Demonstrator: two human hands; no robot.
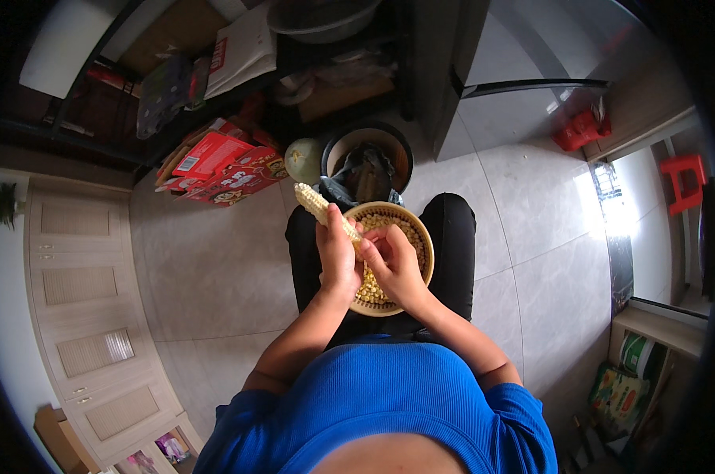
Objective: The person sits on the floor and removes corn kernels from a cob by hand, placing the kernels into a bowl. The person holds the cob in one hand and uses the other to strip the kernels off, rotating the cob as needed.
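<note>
A pale corn cob [313, 202], mostly stripped at its far end, tilts up to the left above my lap. My left hand [338, 251] is wrapped round it from the left side. At the cob's near end my right hand [392, 261] has its fingers curled with the thumb against the cob; what lies under those fingers is hidden. Beneath both hands a round tan basket [430, 253] rests on my lap between my knees. Loose yellow corn kernels [373, 286] lie in it.
Beyond my knees stands a round bin [405, 150] with a dark bag in it. A pale green melon [303, 160] and red cardboard boxes [235, 170] sit left of it. A dark shelf [294, 71] is behind; a fridge [531, 47] stands far right. Cabinets [81, 284] line the left.
</note>
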